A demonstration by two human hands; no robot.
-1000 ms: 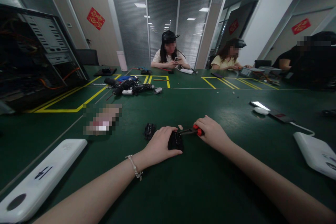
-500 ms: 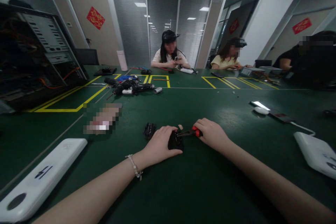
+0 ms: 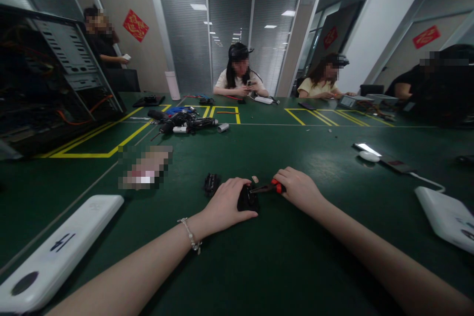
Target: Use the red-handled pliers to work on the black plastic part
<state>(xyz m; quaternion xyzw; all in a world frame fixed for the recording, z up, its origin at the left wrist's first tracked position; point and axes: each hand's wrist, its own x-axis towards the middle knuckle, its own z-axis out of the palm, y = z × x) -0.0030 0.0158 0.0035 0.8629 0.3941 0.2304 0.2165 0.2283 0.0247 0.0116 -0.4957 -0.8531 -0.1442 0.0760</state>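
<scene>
My left hand [image 3: 227, 202] is closed around the left side of a small black part [image 3: 249, 201] lying on the green table, thumb along its near edge. Its exact kind is too dark to make out. From the right, my right hand [image 3: 298, 186] grips red-handled pliers [image 3: 277, 186]. The dark jaws reach to the top of the black part, where a small shiny bit shows; whether they are clamped on it I cannot tell. Just left of my left hand sits another black piece [image 3: 211, 184]. A small pale scrap [image 3: 255, 178] lies beyond the pliers' jaws.
A white power bank [image 3: 62, 252] lies at left, another white device [image 3: 446, 217] at right. Tools and cables [image 3: 183, 121] are piled farther back. An open computer case [image 3: 66, 64] stands at left. Several people sit or stand around the table [image 3: 237, 148].
A person in dark clothes has come into sight behind the computer case, holding something white. My hands, the pliers and the black part stay almost where they were.
</scene>
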